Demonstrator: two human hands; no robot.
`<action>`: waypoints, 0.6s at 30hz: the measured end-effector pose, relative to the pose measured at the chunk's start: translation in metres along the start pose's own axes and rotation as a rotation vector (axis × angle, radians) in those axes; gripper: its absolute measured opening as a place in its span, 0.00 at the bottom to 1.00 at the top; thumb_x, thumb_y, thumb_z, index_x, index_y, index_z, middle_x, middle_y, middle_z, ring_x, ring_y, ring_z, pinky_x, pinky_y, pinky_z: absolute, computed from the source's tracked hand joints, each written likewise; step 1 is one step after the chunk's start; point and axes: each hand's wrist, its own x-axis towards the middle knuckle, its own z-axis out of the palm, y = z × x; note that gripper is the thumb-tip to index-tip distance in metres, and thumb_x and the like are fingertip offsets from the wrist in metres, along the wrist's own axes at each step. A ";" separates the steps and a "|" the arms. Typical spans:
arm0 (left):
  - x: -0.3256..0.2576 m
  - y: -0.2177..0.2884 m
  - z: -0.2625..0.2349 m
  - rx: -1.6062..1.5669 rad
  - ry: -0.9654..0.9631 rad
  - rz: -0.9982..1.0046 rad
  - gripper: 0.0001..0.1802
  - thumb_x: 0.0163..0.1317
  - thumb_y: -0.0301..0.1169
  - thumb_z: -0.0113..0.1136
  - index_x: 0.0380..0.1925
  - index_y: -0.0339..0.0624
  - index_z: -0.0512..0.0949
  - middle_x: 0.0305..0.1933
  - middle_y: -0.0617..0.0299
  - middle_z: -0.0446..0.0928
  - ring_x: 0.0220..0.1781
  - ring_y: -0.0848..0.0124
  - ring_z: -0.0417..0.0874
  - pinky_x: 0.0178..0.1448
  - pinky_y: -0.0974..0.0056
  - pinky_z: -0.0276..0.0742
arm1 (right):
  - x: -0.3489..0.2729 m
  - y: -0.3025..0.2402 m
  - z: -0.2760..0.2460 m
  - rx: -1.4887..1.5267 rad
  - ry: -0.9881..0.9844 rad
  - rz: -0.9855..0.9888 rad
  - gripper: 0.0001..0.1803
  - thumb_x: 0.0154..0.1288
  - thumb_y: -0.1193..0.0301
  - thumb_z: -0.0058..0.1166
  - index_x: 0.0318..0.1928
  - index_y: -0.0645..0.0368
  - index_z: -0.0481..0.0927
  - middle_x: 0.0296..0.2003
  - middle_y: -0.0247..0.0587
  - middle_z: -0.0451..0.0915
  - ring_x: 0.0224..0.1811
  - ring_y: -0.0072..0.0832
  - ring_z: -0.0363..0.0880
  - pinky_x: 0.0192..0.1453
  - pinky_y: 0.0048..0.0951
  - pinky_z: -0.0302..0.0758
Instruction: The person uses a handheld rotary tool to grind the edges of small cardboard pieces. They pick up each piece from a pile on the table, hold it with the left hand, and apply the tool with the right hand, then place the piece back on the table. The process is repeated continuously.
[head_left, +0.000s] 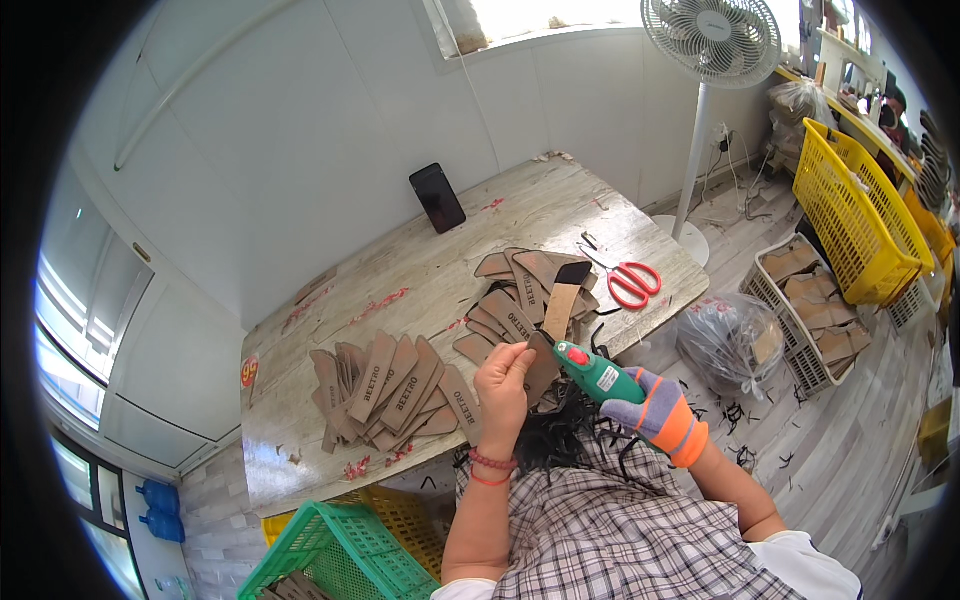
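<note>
My bare left hand (pixel 503 385), with red bracelets at the wrist, pinches the edge of a brown shoe-upper-shaped piece (pixel 542 368) at the table's near edge. My right hand (pixel 655 410), in a grey and orange glove, is wrapped round a green handheld power tool (pixel 592 374) with a red switch. The tool's tip meets the edge of the held piece; its blade is too small to make out. Left of my left hand lies a fanned pile of printed brown pieces (pixel 385 392). Beyond both hands is a second pile (pixel 510 300), with a tan strip with a black end (pixel 565 300) on it.
Red-handled scissors (pixel 630 285) and a black phone (pixel 437 198) lie on the table (pixel 310 330). Black trimmings (pixel 550 435) cover my lap. A green crate (pixel 335 550) stands below left. Rightward are a fan (pixel 713 40), a filled plastic bag (pixel 735 345) and a yellow crate (pixel 860 215).
</note>
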 end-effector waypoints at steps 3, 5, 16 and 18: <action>-0.001 0.000 0.000 -0.006 -0.050 -0.001 0.05 0.61 0.20 0.57 0.34 0.27 0.79 0.29 0.69 0.72 0.33 0.81 0.69 0.37 0.75 0.65 | 0.002 0.003 -0.001 0.027 -0.006 -0.008 0.26 0.55 0.62 0.68 0.49 0.64 0.76 0.25 0.28 0.78 0.22 0.12 0.71 0.25 0.17 0.68; 0.000 -0.002 -0.003 0.006 -0.071 0.005 0.05 0.61 0.20 0.57 0.34 0.27 0.79 0.29 0.69 0.72 0.33 0.81 0.70 0.37 0.75 0.65 | 0.001 -0.002 -0.002 0.027 -0.014 -0.006 0.26 0.55 0.62 0.68 0.49 0.64 0.76 0.26 0.28 0.78 0.23 0.12 0.71 0.26 0.17 0.68; 0.027 0.020 -0.022 0.271 -0.375 0.136 0.06 0.61 0.25 0.58 0.32 0.29 0.76 0.26 0.68 0.69 0.30 0.78 0.70 0.36 0.74 0.64 | 0.002 0.003 -0.004 0.035 -0.016 -0.028 0.26 0.56 0.64 0.67 0.50 0.65 0.75 0.27 0.29 0.78 0.23 0.13 0.72 0.26 0.17 0.70; 0.036 0.021 -0.023 0.272 -0.232 0.121 0.06 0.62 0.25 0.58 0.32 0.31 0.76 0.26 0.67 0.70 0.30 0.76 0.71 0.36 0.73 0.66 | 0.003 0.010 -0.001 0.112 0.004 0.016 0.26 0.56 0.64 0.67 0.51 0.66 0.74 0.28 0.30 0.78 0.23 0.14 0.73 0.26 0.17 0.70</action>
